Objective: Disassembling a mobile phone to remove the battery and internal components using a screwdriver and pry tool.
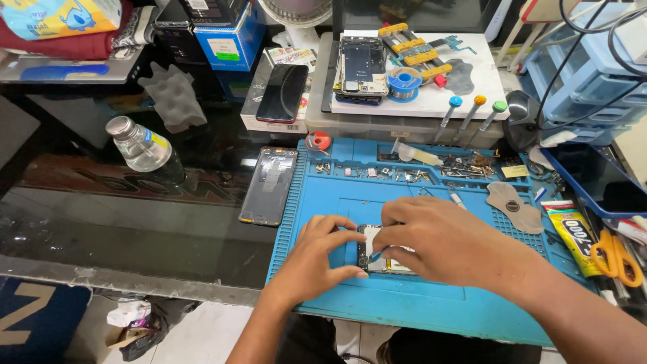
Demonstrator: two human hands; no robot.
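Both hands pinched an opened phone [372, 249] on the blue mat [431, 296]: left hand [317, 259] braced its edge, right hand [441, 243] covered it. Slip risk: loose screws [465, 168] nearby could scatter.

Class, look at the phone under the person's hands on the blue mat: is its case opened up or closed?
Opened up. Between the left hand and right hand, the phone shows bare metal and internal parts rather than a cover.
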